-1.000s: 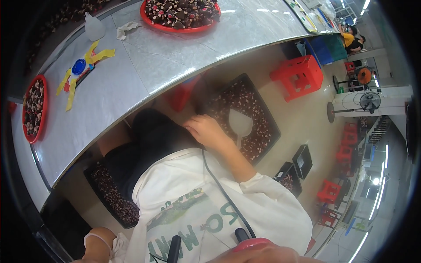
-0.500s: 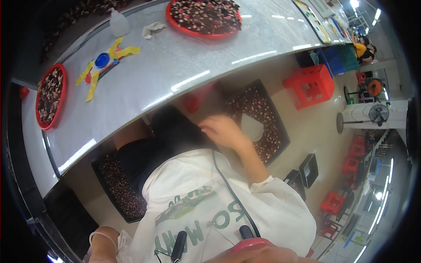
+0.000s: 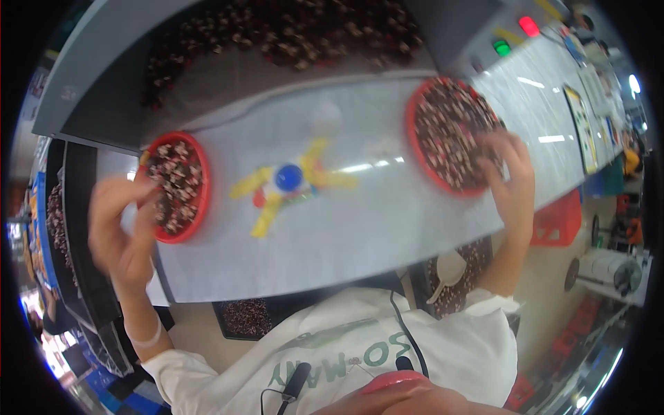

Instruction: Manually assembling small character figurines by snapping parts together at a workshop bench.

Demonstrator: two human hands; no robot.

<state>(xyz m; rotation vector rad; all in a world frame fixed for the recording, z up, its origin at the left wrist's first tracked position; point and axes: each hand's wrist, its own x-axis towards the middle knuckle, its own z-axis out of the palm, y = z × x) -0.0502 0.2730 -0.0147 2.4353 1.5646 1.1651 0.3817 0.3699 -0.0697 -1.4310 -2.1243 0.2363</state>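
My left hand is at the outer side of a round red basin, with its fingers and thumb apart and blurred. Many small dark, pale and reddish pieces fill that basin. My right hand reaches over the right side of a second red basin, which is heaped with similar small pieces. Its fingers are spread, and no held thing shows in either hand. Between the basins, a small blue round dish sits amid strips of yellow tape on the grey tabletop.
A grey machine housing stands at the back, with a heap of dark and pale pieces inside. Below the table edge are dark trays of pieces, a pale scoop and a red stool. Green and red lamps glow at the far right.
My view has turned up toward the table. My right hand has risen from near my lap to the right basin, and my left hand has come up beside the left basin.
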